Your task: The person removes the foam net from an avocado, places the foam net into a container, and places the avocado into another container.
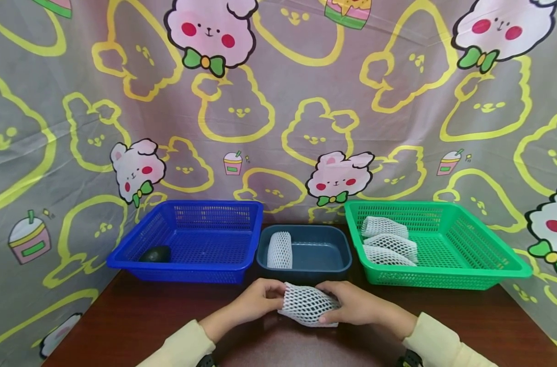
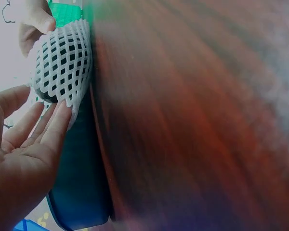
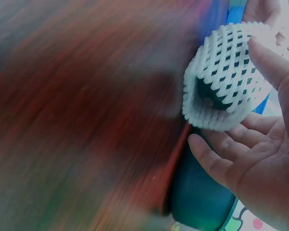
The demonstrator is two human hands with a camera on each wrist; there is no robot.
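A white foam net sleeve [image 1: 308, 306] is held between both hands above the table's front part. Inside it sits a dark green fruit, apparently an avocado [image 3: 209, 94], its end showing at the sleeve's opening in the right wrist view. My left hand [image 1: 255, 300] pinches the sleeve's left end with thumb and fingertips. On the other end, my right hand [image 1: 358, 304] grips the sleeve, thumb on one side and fingers on the other. Just beyond the hands stands a dark blue-grey tub [image 1: 322, 257] with another white foam net sleeve [image 1: 280, 251] inside.
At the left, a blue basket [image 1: 177, 270] holds one bare dark avocado [image 1: 155, 254]. A green basket [image 1: 444, 280] at the right contains several white foam net sleeves [image 1: 390, 246] along its left side. A patterned cloth [image 1: 269, 153] hangs behind the brown table [image 1: 136, 311].
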